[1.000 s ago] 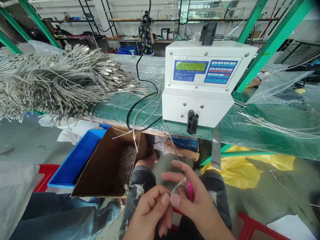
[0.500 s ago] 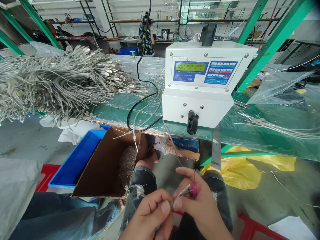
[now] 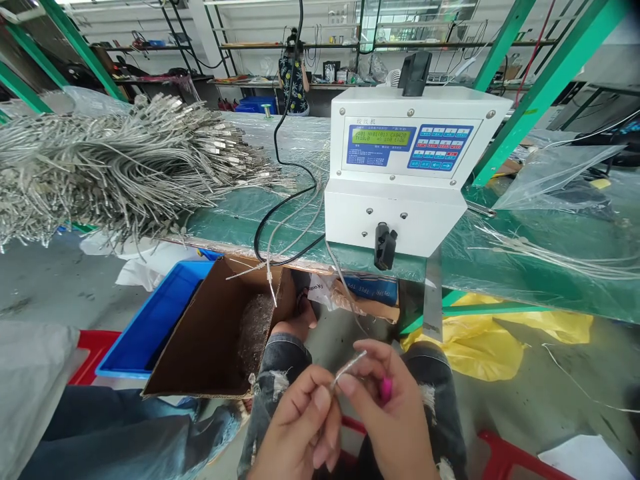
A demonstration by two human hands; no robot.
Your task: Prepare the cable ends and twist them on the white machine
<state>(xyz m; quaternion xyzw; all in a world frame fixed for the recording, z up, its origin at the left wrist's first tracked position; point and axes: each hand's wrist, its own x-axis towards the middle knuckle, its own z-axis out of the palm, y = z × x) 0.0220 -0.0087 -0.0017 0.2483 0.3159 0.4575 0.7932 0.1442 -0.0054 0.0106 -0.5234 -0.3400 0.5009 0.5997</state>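
Observation:
My left hand [image 3: 300, 420] is closed, thumb and forefinger pinching a thin silvery cable [image 3: 354, 361] over my lap. The cable's pale end sticks out up and to the right. My right hand [image 3: 393, 410] is closed around the same cable, its thumb and forefinger beside the left fingertips. A small pink object [image 3: 385, 389] shows among the right hand's fingers; its kind is unclear. Past my hands, a white machine [image 3: 395, 210] with a green display, a keypad and a black clamp [image 3: 385, 245] stands on the bench.
A big pile of grey cables [image 3: 125, 167] lies on the bench's left; several more white cables [image 3: 560, 253] lie on the right. Below are a cardboard box [image 3: 200, 353], a blue bin [image 3: 145, 320] and yellow plastic [image 3: 480, 343]. Someone [image 3: 294, 77] is at the back.
My right fingers have shifted along the cable, and its end now stands out straight and pale. The pink object is more covered by the right fingers. My left hand has moved slightly.

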